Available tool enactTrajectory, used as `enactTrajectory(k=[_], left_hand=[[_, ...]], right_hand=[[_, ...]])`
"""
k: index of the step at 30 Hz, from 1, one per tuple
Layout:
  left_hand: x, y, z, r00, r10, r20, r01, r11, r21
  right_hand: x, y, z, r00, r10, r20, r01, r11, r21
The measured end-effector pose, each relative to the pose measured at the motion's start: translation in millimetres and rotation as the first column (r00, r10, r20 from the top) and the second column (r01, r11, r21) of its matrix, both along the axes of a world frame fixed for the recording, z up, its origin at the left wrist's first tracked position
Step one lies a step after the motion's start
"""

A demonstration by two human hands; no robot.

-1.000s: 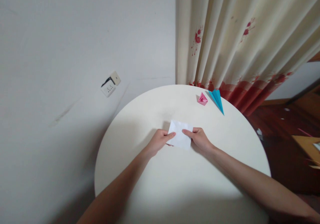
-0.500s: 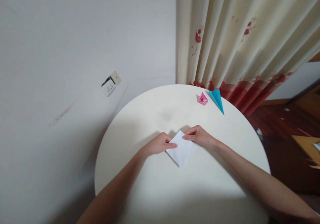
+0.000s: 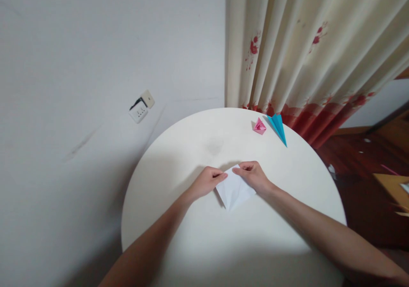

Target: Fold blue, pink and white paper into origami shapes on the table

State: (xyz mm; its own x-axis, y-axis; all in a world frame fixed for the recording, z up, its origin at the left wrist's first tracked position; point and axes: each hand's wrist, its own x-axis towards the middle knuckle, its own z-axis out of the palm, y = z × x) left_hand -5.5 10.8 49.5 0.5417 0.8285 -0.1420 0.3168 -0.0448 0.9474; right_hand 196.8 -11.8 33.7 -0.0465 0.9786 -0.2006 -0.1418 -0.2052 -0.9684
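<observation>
A folded sheet of white paper [image 3: 234, 191], roughly diamond-shaped with crease lines, is held over the middle of the round table. My left hand [image 3: 209, 179] pinches its upper left edge, thumb on top and fingers beneath. At the upper right edge, close to the top corner, my right hand [image 3: 254, 175] grips it the same way. The paper's lower corner points toward me, and a shadow lies under its left edge. My fingertips behind the paper are hidden.
On the far right of the white round table [image 3: 179, 146] lie a pink folded paper piece [image 3: 259, 126] and a blue paper plane [image 3: 277, 128]. A wall with a socket [image 3: 138, 111] stands on the left. A patterned curtain [image 3: 287, 44] hangs behind the table.
The white paper has turned a little, its top corner shifting right. My left hand has slid up along the edge, and my right hand has moved slightly right with its thumb now over the paper.
</observation>
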Motion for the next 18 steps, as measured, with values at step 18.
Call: enactTrajectory(k=[18], left_hand=[[-6.2,-0.2,1.0,0.996,-0.021,0.087,0.035,0.986,-0.165]], right_hand=[[6.5,1.9,0.8,0.997,0.056,0.056,-0.057,0.998,0.019]])
